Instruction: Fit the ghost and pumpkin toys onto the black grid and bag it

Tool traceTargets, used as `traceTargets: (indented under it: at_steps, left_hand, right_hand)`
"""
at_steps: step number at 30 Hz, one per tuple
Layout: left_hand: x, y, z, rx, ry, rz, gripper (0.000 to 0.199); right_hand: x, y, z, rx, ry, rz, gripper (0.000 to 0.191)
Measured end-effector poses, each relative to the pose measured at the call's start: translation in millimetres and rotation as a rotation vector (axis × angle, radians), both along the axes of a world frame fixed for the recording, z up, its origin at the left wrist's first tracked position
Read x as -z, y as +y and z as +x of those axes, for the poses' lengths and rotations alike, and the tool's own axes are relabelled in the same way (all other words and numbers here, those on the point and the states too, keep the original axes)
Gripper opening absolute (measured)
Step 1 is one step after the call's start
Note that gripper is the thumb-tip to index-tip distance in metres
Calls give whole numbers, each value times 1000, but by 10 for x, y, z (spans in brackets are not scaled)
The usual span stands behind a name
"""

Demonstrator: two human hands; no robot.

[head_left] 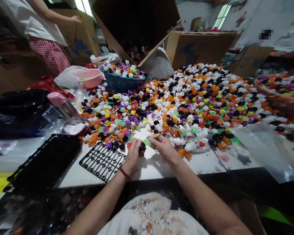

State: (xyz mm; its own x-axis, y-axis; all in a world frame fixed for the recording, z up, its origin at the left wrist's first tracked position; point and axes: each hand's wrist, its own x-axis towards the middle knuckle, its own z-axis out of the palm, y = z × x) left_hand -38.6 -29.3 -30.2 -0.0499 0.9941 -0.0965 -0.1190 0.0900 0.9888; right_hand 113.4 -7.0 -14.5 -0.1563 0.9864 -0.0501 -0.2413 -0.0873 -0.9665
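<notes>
My left hand [133,154], with a dark red bead bracelet at the wrist, is closed on a small round black plastic piece [142,148]. To its right, my right hand [164,148] is closed in a pinch on a small colourful piece, partly hidden by the fingers. A small green piece [147,141] shows between the two hands. Both hands are just above the white tabletop [149,168], at the near edge of a big heap of small plastic pieces [183,94] in white, orange, black, purple and green. A black plastic grid tray [102,161] lies left of my left hand.
Black stacked trays [46,160], a metal cup with a pink lid [63,103] and a metal bowl [74,126] are at left. Behind stand a filled blue basin [122,81], a pink basin [91,78] and a tilted cardboard box [112,39]. A person [45,29] stands back left; plastic bags [269,147] lie right.
</notes>
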Motion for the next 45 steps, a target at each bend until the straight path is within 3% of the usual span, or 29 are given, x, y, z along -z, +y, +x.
traceTargets:
  at_steps: [9,13,19,24,26,29,31,33,35,38,41,43,45]
  left_hand:
    - [-99,-85,85,79,64,-29,37]
    - [-34,-86,120,43,25,-72,42]
    - [198,-123,182,-18,75,-74,43]
    - [132,-160,98,26,237,81,37]
    - [68,-114,16,4,395,155,32]
    - [27,13,-146,-105,715,266,18]
    - [59,101,-254,-118,978,279,15]
    - [131,167,-326,-59,1174,222,13]
    - [219,207,-349,1,1238,165,11]
    - [323,238,-323,21,1166,155,12]
    - [361,255,-307,32,1061,177,11]
    - [356,262,-322,31,976,186,11]
    - [337,264,-349,17,884,184,11]
  right_hand:
    - [-179,-132,109,5,-139,42,38]
    - [-206,-187,78,-26,-122,-12,38]
    - [7,-336,-61,-31,-65,-46,37]
    - [183,-260,25,-49,-84,-79,39]
    - [114,-103,228,49,-109,-57,39]
    - [-122,214,670,400,-281,110,40]
    - [-286,423,925,664,-613,278,43]
    - [-385,595,1024,808,-986,423,49]
    - [-389,730,915,733,-1230,515,47]
    - [-232,899,447,333,-1336,573,35]
    - [3,1052,-93,-31,-1413,524,33]
    - [142,1140,-353,-151,-1454,477,35]
    - [238,1204,-501,-178,-1456,451,36]
